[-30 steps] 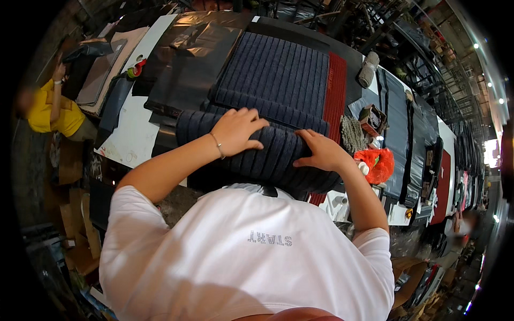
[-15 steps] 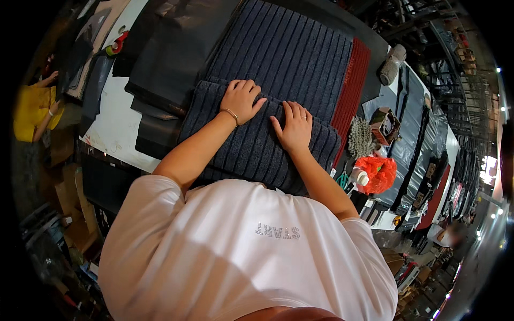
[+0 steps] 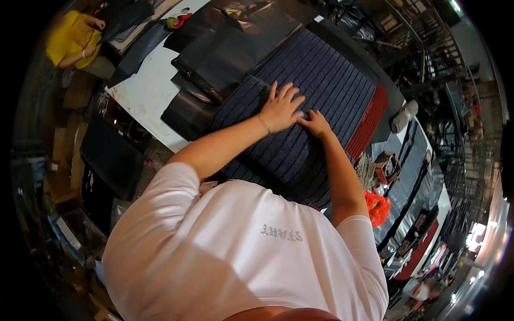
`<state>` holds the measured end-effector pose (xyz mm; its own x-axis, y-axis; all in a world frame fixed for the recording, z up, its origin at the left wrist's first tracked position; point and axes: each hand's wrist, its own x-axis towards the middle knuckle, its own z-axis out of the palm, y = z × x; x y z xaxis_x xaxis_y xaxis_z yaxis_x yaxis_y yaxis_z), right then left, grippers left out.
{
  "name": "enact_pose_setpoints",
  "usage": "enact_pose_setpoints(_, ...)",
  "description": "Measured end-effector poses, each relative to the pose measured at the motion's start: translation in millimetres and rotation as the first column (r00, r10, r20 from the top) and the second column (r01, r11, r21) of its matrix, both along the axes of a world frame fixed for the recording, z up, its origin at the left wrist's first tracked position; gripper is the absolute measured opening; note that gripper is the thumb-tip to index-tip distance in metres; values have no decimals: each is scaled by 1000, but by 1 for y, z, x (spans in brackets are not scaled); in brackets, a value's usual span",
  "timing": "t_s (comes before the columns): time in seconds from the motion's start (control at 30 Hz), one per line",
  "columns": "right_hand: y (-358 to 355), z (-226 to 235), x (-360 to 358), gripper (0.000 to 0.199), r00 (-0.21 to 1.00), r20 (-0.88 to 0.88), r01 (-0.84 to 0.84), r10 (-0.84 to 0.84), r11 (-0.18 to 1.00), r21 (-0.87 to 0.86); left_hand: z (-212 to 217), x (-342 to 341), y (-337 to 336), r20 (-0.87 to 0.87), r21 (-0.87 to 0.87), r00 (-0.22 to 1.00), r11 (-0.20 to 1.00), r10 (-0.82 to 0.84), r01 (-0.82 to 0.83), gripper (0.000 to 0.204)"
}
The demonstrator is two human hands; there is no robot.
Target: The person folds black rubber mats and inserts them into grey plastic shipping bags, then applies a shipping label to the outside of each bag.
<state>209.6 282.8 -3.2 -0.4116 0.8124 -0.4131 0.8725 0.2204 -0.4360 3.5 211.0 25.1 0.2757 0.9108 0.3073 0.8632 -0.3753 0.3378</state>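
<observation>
A dark blue-grey carpet mat [image 3: 334,72] with black ribbed stripes lies on the work table, its near part folded over into a thick layer [image 3: 267,152]. Along its right end runs a red ribbed strip [image 3: 370,120]. My left hand [image 3: 281,109] rests on the mat by the fold, fingers spread and slightly blurred. Close beside it, my right hand [image 3: 317,125] is closed at the folded edge with its fingers curled; their tips are partly hidden. The two thumbs nearly meet.
Black plastic sheets [image 3: 214,59] cover the table to the left, near a white surface [image 3: 142,99]. On the right are a rolled grey mat [image 3: 404,116], a small open box [image 3: 386,167] and an orange-red plastic bag [image 3: 378,208]. A person in yellow [image 3: 75,40] stands at far left.
The view has turned and shifted. My hands have come closer together at the fold; my left fingers have spread and my right fingers have curled in.
</observation>
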Motion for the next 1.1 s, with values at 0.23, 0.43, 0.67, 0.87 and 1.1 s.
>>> enact_pose_setpoints(0.23, 9, -8, 2, 103, 999, -5, -47, 47, 995, -92, -5, -61, -176, -289, -67, 871, 916, -398, 396, 109)
enact_pose_setpoints(0.43, -7, 39, -9, 114, 996, 84, 46, -32, 983, -179, -34, -47, -155, -383, 384, 923, 905, -24, 182, 87)
enact_pose_setpoints(0.67, -63, 90, 23, 108, 964, 117, 256, -238, 950, -178, 35, -73, -152, -253, 251, 920, 898, -300, 362, 90)
enact_pose_setpoints(0.87, -139, 111, 131, 74, 747, -261, 439, -611, 749, -495, 95, -29, -154, -16, 492, 839, 726, -544, 481, 63)
enact_pose_setpoints(1.1, -275, 115, 136, 65, 601, -196, 674, -775, 623, -397, 89, -54, -175, 153, 531, 706, 660, -692, 532, 55)
